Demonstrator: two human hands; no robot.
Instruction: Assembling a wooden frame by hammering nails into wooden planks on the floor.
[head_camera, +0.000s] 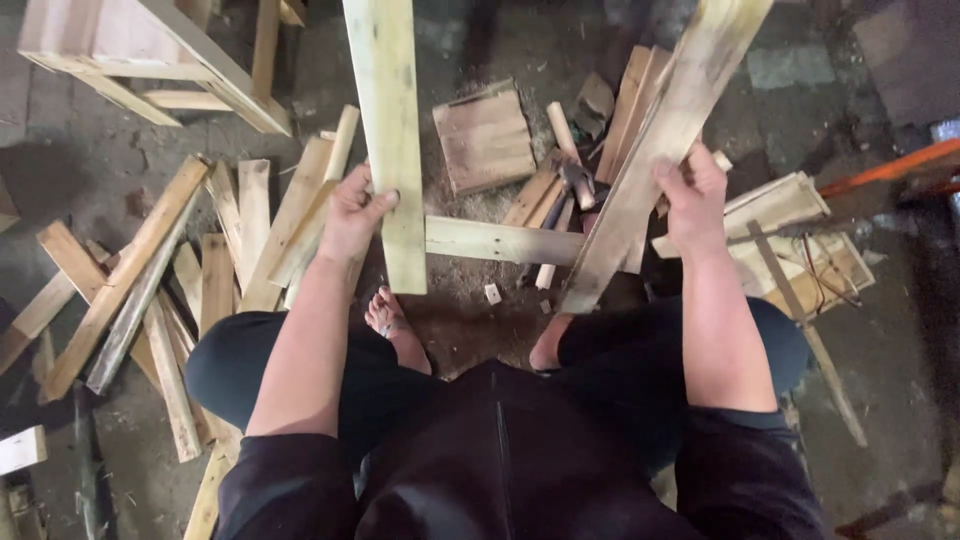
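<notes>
Your left hand is closed around a pale wooden plank, thumb across its face, fingers wrapped behind the left edge. That plank stands near upright, lower end just above your bare left foot. Your right hand is clamped on a second plank, fingers curled over its right edge; it tilts, top leaning right, bottom end near your right knee. The two planks are apart, held in the air over the floor. Between them, lower down, a short board lies flat across the sawdust. A loose pile of wood strips sits left of your left arm. A square slatted panel lies further ahead. A hammer rests among the offcuts near the right plank.
</notes>
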